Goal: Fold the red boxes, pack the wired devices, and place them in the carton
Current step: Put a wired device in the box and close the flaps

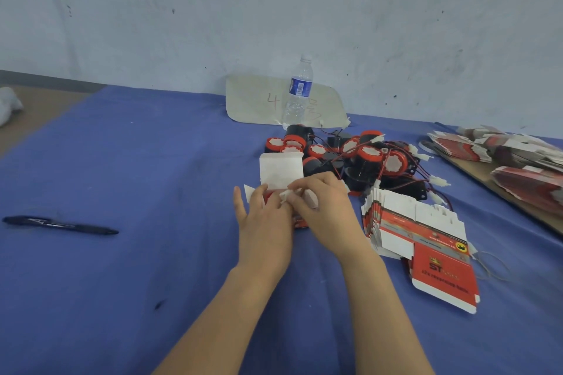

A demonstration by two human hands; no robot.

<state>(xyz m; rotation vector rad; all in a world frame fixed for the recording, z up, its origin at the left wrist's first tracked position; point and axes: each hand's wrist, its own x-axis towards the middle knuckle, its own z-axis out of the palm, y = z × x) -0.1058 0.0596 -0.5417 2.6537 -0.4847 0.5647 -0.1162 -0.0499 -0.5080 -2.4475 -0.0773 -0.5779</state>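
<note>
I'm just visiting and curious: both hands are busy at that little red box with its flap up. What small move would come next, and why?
Probably tucking the last of it in and folding the raised white flap down. The left hand steadies the red box while the right hand pinches something small and white at its open top.

Your whole left side of the desk (137, 161) is wide open blue cloth, only a pen (61, 225) lying way out left. Near edge in front of you is clear too. Right side is where it gets tight: the fanned stack of flat boxes (411, 231) sits just beside your right hand (326, 207), and the tangle of wired devices (359, 158) blocks straight ahead, with a water bottle (298, 94) upright behind it. Far right has more flat box piles (511, 155).
</note>
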